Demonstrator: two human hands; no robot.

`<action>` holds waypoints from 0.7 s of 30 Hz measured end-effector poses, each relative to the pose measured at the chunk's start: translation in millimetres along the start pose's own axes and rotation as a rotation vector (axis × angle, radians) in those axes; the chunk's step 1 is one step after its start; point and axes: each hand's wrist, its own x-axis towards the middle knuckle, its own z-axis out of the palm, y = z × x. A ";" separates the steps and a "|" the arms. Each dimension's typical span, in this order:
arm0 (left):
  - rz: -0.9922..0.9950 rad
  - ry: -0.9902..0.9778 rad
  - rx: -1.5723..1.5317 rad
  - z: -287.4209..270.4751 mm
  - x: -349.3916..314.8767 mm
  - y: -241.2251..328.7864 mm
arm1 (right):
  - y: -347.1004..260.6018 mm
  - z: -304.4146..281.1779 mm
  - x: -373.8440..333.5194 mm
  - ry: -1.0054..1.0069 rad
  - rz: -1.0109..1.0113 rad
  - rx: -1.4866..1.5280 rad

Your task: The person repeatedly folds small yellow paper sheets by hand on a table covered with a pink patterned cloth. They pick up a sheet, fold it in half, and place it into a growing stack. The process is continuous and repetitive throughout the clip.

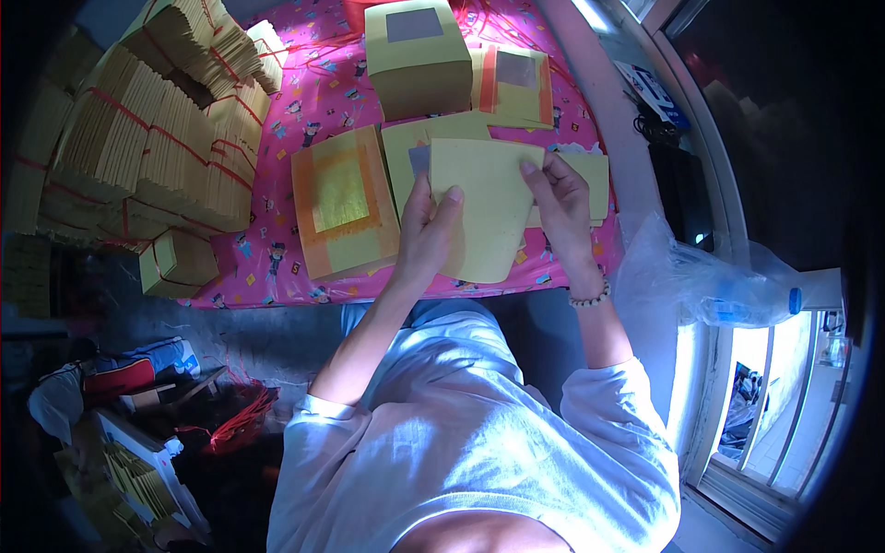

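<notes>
Above the near edge of the table I hold a pale yellow paper sheet [489, 207] up in both hands; whether it is one sheet or a few together I cannot tell. My left hand [429, 230] grips its left edge, thumb on the front. At the upper right corner my right hand [562, 198] pinches it, with a beaded bracelet on the wrist. Left of the sheet lies a stack of joss paper [346, 198] with a gold foil square and orange border. More yellow paper [585, 180] lies partly hidden behind my right hand.
A tall block of yellow paper with a silver square [419, 74] stands at the back, beside an orange-striped stack [516, 88]. Bundles tied with red string [138, 138] pile up at the left. The tablecloth [277, 240] is pink. A plastic bag with a bottle [747, 300] sits right.
</notes>
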 end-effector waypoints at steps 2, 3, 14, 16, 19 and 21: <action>-0.020 0.010 -0.030 -3.4 1.0 1.2 | -0.6 1.1 -5.2 -0.069 0.044 -0.006; -0.034 0.011 -0.042 -5.9 2.3 2.2 | 1.7 1.6 -9.0 -0.124 0.049 0.007; -0.133 -0.016 -0.088 -8.7 2.7 5.0 | 3.9 -8.1 -20.1 -0.258 0.242 -0.015; -0.138 -0.030 -0.108 -8.2 3.4 7.6 | 6.5 -10.7 -22.9 -0.279 0.301 -0.084; -0.145 -0.015 -0.096 -8.1 3.5 5.3 | 1.5 -9.0 -23.3 -0.249 0.251 -0.150; -0.118 -0.022 -0.105 -7.4 4.6 5.5 | 2.6 -11.0 -23.7 -0.282 0.271 -0.130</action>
